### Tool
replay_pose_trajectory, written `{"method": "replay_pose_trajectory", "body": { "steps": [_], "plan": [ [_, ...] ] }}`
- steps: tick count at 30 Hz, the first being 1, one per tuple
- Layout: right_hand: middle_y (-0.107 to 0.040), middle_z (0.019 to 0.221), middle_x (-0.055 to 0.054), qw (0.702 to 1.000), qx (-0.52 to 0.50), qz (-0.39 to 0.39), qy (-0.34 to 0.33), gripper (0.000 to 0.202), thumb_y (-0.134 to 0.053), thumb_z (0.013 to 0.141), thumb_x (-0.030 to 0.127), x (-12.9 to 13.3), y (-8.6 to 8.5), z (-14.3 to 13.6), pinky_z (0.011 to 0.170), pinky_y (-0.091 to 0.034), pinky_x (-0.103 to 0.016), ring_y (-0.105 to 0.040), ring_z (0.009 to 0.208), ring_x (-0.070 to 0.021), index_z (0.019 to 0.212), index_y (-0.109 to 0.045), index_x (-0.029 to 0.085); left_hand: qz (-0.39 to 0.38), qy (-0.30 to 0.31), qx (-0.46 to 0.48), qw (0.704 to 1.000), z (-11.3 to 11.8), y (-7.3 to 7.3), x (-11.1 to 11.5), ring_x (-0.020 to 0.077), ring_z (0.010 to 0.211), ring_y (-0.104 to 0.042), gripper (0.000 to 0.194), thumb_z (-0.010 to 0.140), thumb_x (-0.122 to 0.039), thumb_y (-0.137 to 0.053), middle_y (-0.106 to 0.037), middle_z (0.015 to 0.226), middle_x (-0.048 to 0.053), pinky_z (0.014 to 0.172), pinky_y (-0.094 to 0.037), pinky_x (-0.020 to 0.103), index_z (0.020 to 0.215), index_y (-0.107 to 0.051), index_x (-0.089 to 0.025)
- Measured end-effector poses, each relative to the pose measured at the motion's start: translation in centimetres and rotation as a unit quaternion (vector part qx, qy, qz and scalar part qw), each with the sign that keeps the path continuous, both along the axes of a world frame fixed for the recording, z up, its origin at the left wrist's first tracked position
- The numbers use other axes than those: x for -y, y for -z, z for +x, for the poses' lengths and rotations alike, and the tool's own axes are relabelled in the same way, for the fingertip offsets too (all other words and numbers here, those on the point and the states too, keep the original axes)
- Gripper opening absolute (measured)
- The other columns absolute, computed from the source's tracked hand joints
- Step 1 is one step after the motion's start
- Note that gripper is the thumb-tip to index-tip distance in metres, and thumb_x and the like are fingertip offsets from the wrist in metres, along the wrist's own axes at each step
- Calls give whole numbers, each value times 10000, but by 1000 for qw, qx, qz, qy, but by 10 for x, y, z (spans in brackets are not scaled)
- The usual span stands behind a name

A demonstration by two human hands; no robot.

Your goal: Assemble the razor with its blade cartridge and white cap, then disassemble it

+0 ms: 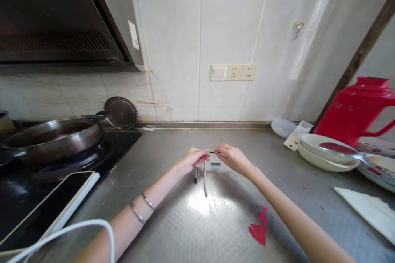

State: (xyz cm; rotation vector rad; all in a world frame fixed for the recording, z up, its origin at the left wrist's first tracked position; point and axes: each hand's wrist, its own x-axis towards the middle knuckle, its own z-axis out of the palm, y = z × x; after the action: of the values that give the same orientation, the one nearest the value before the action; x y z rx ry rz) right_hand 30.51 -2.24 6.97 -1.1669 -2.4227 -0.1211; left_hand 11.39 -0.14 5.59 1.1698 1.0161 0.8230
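Note:
My left hand (pixel 194 160) is closed in a pinch over the middle of the metal counter (pixel 173 222). Beneath its fingers hang a thin pale cord (pixel 205 181) and a short dark stick-like piece (pixel 196 176). My right hand (pixel 232 158) is closed just to the right, pinching a small thin black piece (pixel 212 152) that spans the narrow gap between both hands. Its other end meets my left fingertips. Below and between the hands, a small clear item with a dark edge (pixel 215 164) lies on the counter. What it is cannot be made out.
At left, a steel pan (pixel 58 141) sits on the black stove, with a phone (pixel 49 209) and white cable (pixel 77 224) nearer. Red scraps (pixel 259 230) lie front right. Stacked bowls (pixel 327 162), a red jug (pixel 354 111) and white paper (pixel 367 209) are at right.

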Motion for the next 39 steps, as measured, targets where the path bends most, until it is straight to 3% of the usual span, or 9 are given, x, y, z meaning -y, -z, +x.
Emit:
{"method": "replay_pose_trajectory", "body": {
  "steps": [5,9,13,16,20,25,32,36,39],
  "plan": [
    [-618,864,-99,998,46,34,-27,299,-323,938,265,9,-5,-1,720,-422,-253,-527,852,-173,939,-608,174,-63,23,40,997,2,-2,-1,-1,397,-334,299,607,-344,-738,-619,647,57,353,-126,162,702,-684,-66],
    [-615,884,-97,998,17,22,-51,292,-338,936,279,9,-1,0,741,-430,-269,-537,864,-176,965,-608,173,-66,22,29,997,2,-3,-1,-6,395,-327,278,586,-304,-752,-620,635,56,352,-130,159,695,-682,-58],
    [-636,911,-81,989,-122,-49,-62,249,-437,894,320,2,4,2,752,-455,-281,-572,864,-175,965,-628,178,1,29,-19,999,0,-6,4,11,397,-338,307,591,-352,-741,-613,601,42,348,-155,169,671,-671,-64],
    [-652,889,-74,966,-215,-137,-47,270,-493,846,372,-8,5,6,637,-485,-252,-595,801,-171,888,-663,167,76,36,-82,993,-1,-7,8,26,375,-327,313,639,-389,-696,-542,488,-5,349,-188,182,636,-663,-77],
    [-638,876,-77,946,-215,-238,-56,305,-539,790,410,-19,1,10,457,-459,-189,-591,753,-166,796,-680,140,144,44,-145,978,-2,-2,7,37,322,-304,301,707,-374,-628,-425,378,-48,347,-197,193,612,-656,-89],
    [-599,771,-54,935,-180,-301,-63,309,-550,767,406,-24,-3,7,365,-415,-150,-552,655,-132,776,-671,122,193,50,-189,961,-1,5,3,45,301,-324,270,738,-337,-581,-426,386,-51,339,-214,193,650,-666,-97],
    [-611,759,-47,947,-134,-286,-65,312,-531,776,399,-31,-6,6,384,-396,-160,-547,628,-124,770,-681,126,205,22,-199,958,0,6,2,51,343,-343,274,730,-341,-596,-467,413,-39,355,-251,188,746,-699,-87],
    [-663,770,-57,975,-58,-214,-31,225,-545,780,291,-45,-3,10,593,-451,-211,-575,710,-144,758,-701,130,224,-26,-175,958,-4,7,-1,55,418,-417,305,713,-304,-624,-642,638,25,391,-307,180,928,-683,-97],
    [-684,770,-68,982,-14,-190,-9,178,-553,757,207,-53,2,10,662,-437,-229,-587,711,-151,755,-714,131,224,-60,-166,959,-10,8,-3,66,457,-452,272,725,-282,-611,-655,662,36,404,-324,173,914,-684,-101]
  ]
}}
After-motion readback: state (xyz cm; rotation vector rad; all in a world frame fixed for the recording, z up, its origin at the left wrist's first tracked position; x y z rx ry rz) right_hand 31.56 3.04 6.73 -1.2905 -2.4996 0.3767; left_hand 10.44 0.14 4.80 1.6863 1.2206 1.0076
